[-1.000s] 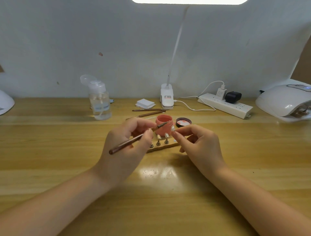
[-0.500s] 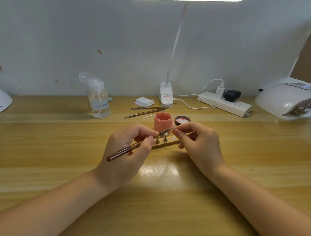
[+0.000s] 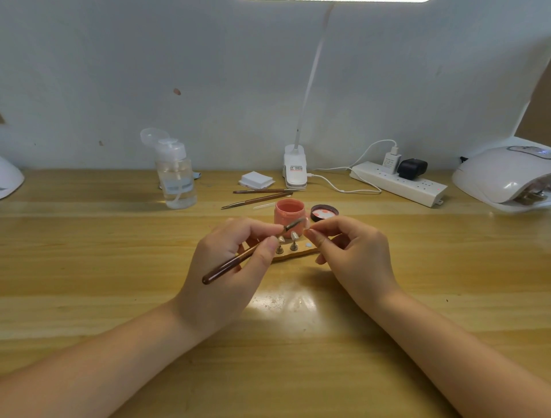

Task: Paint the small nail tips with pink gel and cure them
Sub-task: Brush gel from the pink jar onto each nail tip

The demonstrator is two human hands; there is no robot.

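a pale grey-white wall (image 3: 149, 74) fills the back, scuffed with a few small brown marks. in front of it runs a wooden table (image 3: 89, 268) with a light yellow grain, planks running left to right. a bright strip of light (image 3: 337, 1) glows at the very top edge, and its glare sits as a shiny patch on the tabletop near the middle.
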